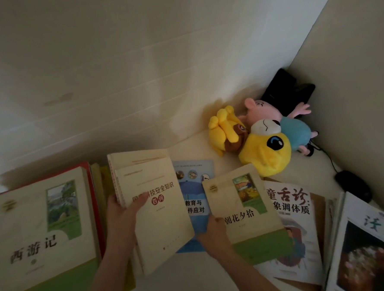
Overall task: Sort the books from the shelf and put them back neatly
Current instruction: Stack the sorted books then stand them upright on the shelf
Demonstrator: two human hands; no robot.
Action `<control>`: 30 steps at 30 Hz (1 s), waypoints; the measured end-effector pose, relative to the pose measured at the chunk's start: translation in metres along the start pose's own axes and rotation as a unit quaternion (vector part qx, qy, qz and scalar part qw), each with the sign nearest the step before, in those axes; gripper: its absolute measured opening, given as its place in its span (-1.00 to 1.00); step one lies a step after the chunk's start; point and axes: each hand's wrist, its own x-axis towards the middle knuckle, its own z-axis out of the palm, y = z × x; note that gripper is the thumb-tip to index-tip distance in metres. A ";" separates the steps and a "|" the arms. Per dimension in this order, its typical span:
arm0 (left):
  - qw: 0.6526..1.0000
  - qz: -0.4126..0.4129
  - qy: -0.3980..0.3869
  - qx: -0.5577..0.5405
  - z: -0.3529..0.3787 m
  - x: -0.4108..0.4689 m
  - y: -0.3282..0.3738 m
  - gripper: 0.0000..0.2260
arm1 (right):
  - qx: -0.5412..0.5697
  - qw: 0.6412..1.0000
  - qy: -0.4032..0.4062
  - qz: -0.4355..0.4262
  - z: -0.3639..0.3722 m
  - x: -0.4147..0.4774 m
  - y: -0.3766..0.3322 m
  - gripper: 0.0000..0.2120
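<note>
My left hand [120, 219] grips the left edge of a cream book with a red round mark [159, 212], thumb on its cover; another cream book lies under it. My right hand [215, 230] holds the left edge of a cream and green book [247, 214], which lies tilted over a blue booklet [195, 190] and a white book with big black and red characters [297, 229]. At the far left a large cream and green book [41, 233] tops a stack with red and yellow books beneath.
Plush toys, a yellow one [265, 149] and a pink and blue pig [281, 119], sit in the back right corner against the walls with a black object [284, 90] behind. A black mouse [350, 184] with cable lies at right. A magazine with green characters [370, 247] fills the lower right.
</note>
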 end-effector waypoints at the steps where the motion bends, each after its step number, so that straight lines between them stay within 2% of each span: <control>1: 1.000 -0.001 0.000 0.000 -0.001 0.001 0.000 -0.54 | -0.015 1.000 -0.004 0.008 0.006 -0.002 -0.002 -0.30; 4: 1.000 0.002 -0.010 0.013 -0.001 0.001 0.001 -0.55 | -0.051 0.998 0.010 0.027 0.017 -0.008 -0.002 -0.04; 7: 0.999 0.011 -0.014 0.030 0.001 0.000 0.004 -0.58 | -0.097 0.991 0.077 0.043 0.023 -0.006 0.004 -0.01; 9: 0.999 0.018 -0.022 0.043 0.002 0.000 0.008 -0.66 | -0.089 0.989 0.109 0.046 0.028 -0.007 0.007 -0.04; 12: 0.998 0.026 -0.029 0.044 0.003 -0.001 0.015 -0.67 | -0.088 0.980 0.166 0.058 0.031 -0.005 0.005 -0.11; 16: 0.999 0.034 -0.026 0.031 0.002 -0.004 0.025 -0.67 | 0.024 0.978 0.184 0.099 0.028 0.008 -0.006 -0.19; 19: 0.998 0.037 -0.034 0.028 0.002 -0.006 0.031 -0.59 | 0.049 0.976 0.164 0.133 0.033 0.009 -0.012 -0.45; 21: 0.998 0.036 -0.036 0.028 -0.001 -0.004 0.033 -0.55 | 0.019 0.974 0.171 0.146 0.041 0.007 -0.015 -0.56; 23: 0.998 0.037 -0.034 0.028 -0.004 -0.003 0.033 -0.54 | 0.041 0.969 0.182 0.160 0.047 0.005 -0.020 -0.65; 27: 0.999 0.035 -0.030 0.028 -0.008 -0.006 0.031 -0.55 | 0.195 0.961 0.171 0.093 0.049 0.003 -0.021 -0.81; 30: 1.000 0.023 -0.016 0.002 -0.011 -0.005 0.034 -0.60 | 0.337 0.933 0.122 0.029 0.041 -0.005 -0.015 -0.80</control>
